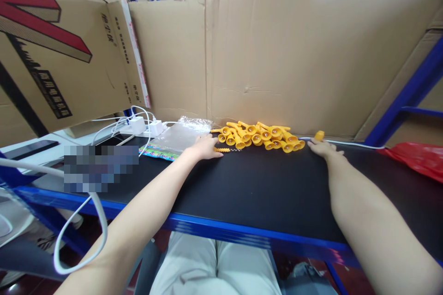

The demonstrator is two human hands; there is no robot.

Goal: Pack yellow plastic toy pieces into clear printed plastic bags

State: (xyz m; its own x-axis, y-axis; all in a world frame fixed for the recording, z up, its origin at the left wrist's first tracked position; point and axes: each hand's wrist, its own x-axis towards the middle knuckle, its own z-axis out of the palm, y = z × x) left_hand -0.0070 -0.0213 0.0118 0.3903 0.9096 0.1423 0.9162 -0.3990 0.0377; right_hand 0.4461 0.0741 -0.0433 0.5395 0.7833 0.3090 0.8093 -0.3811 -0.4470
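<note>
My left hand (205, 147) is closed at the left end of a thin ridged yellow handle (224, 150) with a metal spiral (236, 150) sticking out to the right. To the right of the pile, my right hand (324, 147) pinches a yellow flared piece (319, 135), mostly hidden by the fingers. Between my hands lies a heap of yellow trumpet-shaped pieces (256, 138), their wide open ends mostly facing me. Small shiny points show inside some of them; I cannot make out what these are.
A clear plastic bag (173, 136) with a colourful edge lies left of my left hand. White plugs (137, 124) and looping cables stand farther left. Red plastic (417, 156) lies at right. Cardboard (277, 55) walls the back; a blue metal edge (242, 234) runs along the front.
</note>
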